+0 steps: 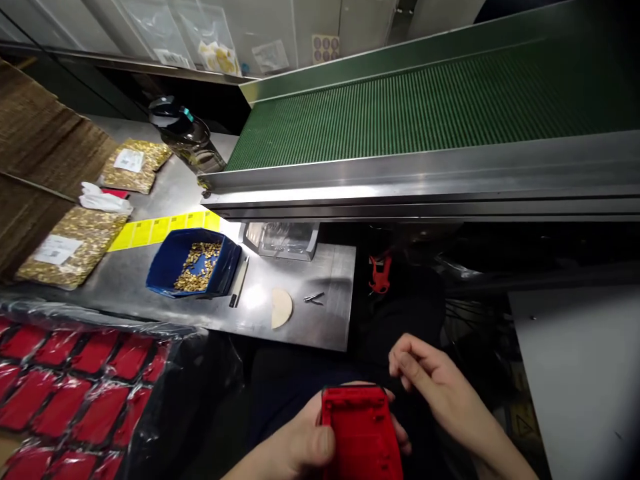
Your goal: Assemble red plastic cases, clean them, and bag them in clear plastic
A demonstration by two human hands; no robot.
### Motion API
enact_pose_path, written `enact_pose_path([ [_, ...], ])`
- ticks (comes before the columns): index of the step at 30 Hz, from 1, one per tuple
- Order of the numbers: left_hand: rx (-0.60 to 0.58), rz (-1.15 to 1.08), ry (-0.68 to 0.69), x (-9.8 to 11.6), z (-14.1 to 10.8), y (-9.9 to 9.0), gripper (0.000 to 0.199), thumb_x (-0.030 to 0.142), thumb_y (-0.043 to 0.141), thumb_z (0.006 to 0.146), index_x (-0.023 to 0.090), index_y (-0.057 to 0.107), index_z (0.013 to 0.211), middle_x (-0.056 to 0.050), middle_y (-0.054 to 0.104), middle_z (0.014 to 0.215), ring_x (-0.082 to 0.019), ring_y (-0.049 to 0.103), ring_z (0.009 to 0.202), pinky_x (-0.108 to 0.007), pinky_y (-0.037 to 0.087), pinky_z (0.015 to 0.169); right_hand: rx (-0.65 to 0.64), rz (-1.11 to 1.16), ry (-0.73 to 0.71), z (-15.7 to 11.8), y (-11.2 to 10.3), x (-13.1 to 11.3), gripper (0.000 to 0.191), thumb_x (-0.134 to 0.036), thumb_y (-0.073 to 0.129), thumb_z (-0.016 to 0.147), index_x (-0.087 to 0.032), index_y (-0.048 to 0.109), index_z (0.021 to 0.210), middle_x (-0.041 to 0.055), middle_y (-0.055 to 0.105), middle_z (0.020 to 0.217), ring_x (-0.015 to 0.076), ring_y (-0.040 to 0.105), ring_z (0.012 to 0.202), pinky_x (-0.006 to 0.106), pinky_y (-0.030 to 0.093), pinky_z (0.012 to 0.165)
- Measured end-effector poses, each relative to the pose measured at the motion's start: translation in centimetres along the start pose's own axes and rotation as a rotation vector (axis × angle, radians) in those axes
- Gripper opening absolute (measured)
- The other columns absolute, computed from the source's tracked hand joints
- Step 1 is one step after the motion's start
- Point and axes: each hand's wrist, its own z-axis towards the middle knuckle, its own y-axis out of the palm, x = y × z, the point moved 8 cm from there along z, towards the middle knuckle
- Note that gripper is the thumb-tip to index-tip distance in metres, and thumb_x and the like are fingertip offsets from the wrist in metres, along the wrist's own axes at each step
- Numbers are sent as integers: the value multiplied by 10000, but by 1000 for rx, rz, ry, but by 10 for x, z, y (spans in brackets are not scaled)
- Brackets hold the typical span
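Note:
My left hand grips a red plastic housing with a black edge, its hollow inner side turned up toward me. The thumb lies along the housing's left wall, and fingertips show at its right side. To the right of it, apart from the housing, my right hand hangs with thumb and fingers curled together. Whatever may be between those fingertips is too small or hidden to tell. Beyond the hands, a blue bin holding small brass-coloured pieces stands on the metal table.
A box of red housings stands at lower left. On the table are a pen-like tool, a pale disc, tweezers-like metal piece, clear tray, bottle and bags of brass pieces. A green conveyor crosses behind.

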Motion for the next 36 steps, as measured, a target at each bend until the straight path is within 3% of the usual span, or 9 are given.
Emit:
enact_pose_path([
  [3, -58, 75, -84, -6, 2, 7, 971, 637, 956, 524, 101, 671, 1281, -216, 710, 1181, -403, 660, 1159, -511, 449, 1069, -1, 103, -96, 5, 21, -28, 426, -558, 522, 1017, -196, 666, 843, 15, 648, 818, 135, 591, 734, 244, 464, 698],
  [5, -72, 104, -91, -6, 3, 5, 896, 642, 953, 524, 112, 711, 1205, -170, 731, 1086, -342, 690, 1069, -438, 492, 1014, -25, 155, -138, 6, 39, -39, 436, -539, 522, 1022, -187, 673, 813, 25, 666, 785, 144, 610, 723, 252, 472, 690],
  [9, -34, 142, -69, -5, 1, -10, 815, 604, 959, 534, 144, 727, 1165, -84, 708, 1028, -229, 660, 960, -295, 508, 870, 22, 200, -172, 6, 52, -38, 473, -492, 478, 1051, -180, 636, 731, 22, 649, 721, 140, 592, 685, 257, 454, 662],
  [13, -31, 110, -113, -7, 0, -13, 884, 589, 972, 505, 187, 697, 1243, -55, 691, 1047, -185, 627, 886, -265, 484, 812, 79, 148, -184, 3, 49, -30, 470, -468, 471, 1058, -182, 602, 709, 0, 584, 691, 122, 528, 652, 254, 411, 632],
  [17, -87, 138, -143, -3, 3, -2, 901, 648, 940, 537, 165, 688, 1254, -97, 692, 1083, -239, 652, 934, -334, 471, 899, 168, 113, -158, 0, 42, -24, 480, -482, 457, 1059, -203, 460, 669, -33, 445, 643, 112, 417, 600, 259, 351, 569],
  [22, -102, 168, -135, -3, 3, -5, 922, 654, 924, 574, 149, 659, 1298, -117, 697, 1125, -259, 661, 1028, -293, 466, 875, 90, 136, -199, 2, 49, -30, 451, -445, 468, 1060, -187, 605, 717, 12, 627, 722, 138, 580, 689, 264, 442, 665],
  [28, -81, 143, -165, -3, 4, -4, 955, 671, 910, 590, 128, 635, 1326, -147, 706, 1142, -323, 669, 1076, -350, 467, 925, 214, 45, -200, 1, 40, -25, 439, -429, 474, 1056, -202, 484, 681, -28, 455, 652, 119, 445, 620, 262, 364, 593],
  [33, -74, 100, -153, -3, 6, -3, 891, 675, 904, 599, 118, 681, 1258, -136, 720, 1104, -285, 690, 1026, -281, 474, 853, 78, 143, -223, 5, 50, -27, 428, -416, 461, 1062, -194, 602, 724, 29, 661, 746, 161, 610, 710, 285, 459, 679],
  [36, -73, 87, -163, -3, 7, -2, 877, 667, 908, 598, 120, 684, 1245, -141, 719, 1104, -288, 689, 1032, -293, 478, 866, 151, 63, -237, 4, 45, -26, 427, -402, 479, 1056, -197, 573, 694, 5, 590, 680, 142, 553, 649, 279, 420, 634],
])
